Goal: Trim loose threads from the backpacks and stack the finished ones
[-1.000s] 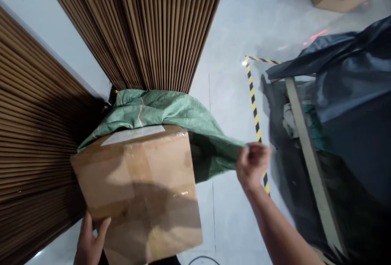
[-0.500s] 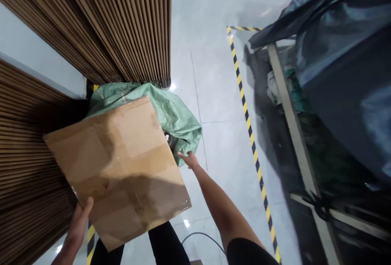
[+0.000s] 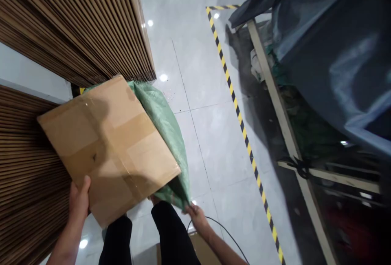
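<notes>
Two hands, well apart in the head view: the left hand [image 3: 78,199] clamps the box [image 3: 113,151] at its near-left edge; the right hand [image 3: 197,216] pinches the rim of the sack [image 3: 168,122] past the near-right corner. Cover looks only partial to me: sack lines the right side, the broad face is left bare, and how much sits inside is hidden. Boards [image 3: 91,24] crowd the far side; open floor [image 3: 189,65] stretches right to striped tape [image 3: 236,110].
</notes>
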A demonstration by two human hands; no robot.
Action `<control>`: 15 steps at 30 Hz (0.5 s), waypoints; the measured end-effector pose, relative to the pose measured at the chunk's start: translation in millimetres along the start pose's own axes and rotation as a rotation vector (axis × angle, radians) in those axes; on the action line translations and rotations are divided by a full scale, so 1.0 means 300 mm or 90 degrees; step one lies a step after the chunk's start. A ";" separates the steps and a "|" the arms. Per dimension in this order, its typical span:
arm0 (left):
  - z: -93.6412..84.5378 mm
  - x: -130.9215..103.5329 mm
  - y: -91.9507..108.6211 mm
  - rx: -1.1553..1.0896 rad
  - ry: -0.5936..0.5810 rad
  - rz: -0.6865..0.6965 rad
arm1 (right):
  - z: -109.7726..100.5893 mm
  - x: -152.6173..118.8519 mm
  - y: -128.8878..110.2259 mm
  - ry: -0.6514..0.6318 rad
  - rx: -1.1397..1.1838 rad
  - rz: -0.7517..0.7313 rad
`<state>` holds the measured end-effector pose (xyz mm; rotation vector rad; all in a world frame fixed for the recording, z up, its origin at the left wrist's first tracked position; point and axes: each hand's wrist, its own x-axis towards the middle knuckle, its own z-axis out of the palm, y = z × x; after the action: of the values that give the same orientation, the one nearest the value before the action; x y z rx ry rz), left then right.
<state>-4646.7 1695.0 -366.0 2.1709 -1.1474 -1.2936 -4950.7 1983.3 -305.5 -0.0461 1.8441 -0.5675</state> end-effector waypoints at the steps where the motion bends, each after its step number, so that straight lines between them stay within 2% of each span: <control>1: 0.004 0.010 0.056 -0.016 0.014 0.008 | 0.056 -0.061 -0.040 -0.089 0.103 -0.018; 2: 0.008 0.020 0.119 -0.025 0.022 0.015 | 0.105 -0.107 -0.093 -0.177 0.201 -0.024; 4: 0.018 0.040 0.257 -0.014 0.026 0.031 | 0.163 -0.162 -0.211 -0.255 0.340 -0.040; 6: 0.024 0.052 0.376 0.039 0.010 0.076 | 0.168 -0.188 -0.299 -0.280 0.396 -0.075; 8: 0.018 0.049 0.435 0.068 -0.001 0.109 | 0.144 -0.202 -0.327 -0.271 0.381 -0.100; 9: 0.008 0.041 0.433 0.054 -0.011 0.097 | 0.129 -0.205 -0.321 -0.246 0.359 -0.096; 11: -0.029 0.007 0.367 -0.029 -0.056 -0.001 | 0.106 -0.205 -0.289 -0.178 0.328 -0.063; 13: -0.083 -0.045 0.243 -0.108 -0.117 -0.127 | 0.096 -0.195 -0.265 -0.121 0.356 -0.038; 15: -0.143 -0.101 0.107 -0.057 -0.137 -0.168 | 0.102 -0.182 -0.267 -0.103 0.429 -0.030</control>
<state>-4632.4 1695.5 -306.1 2.2143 -0.8764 -1.6913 -4923.4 1918.5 -232.1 0.3069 1.4220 -1.1557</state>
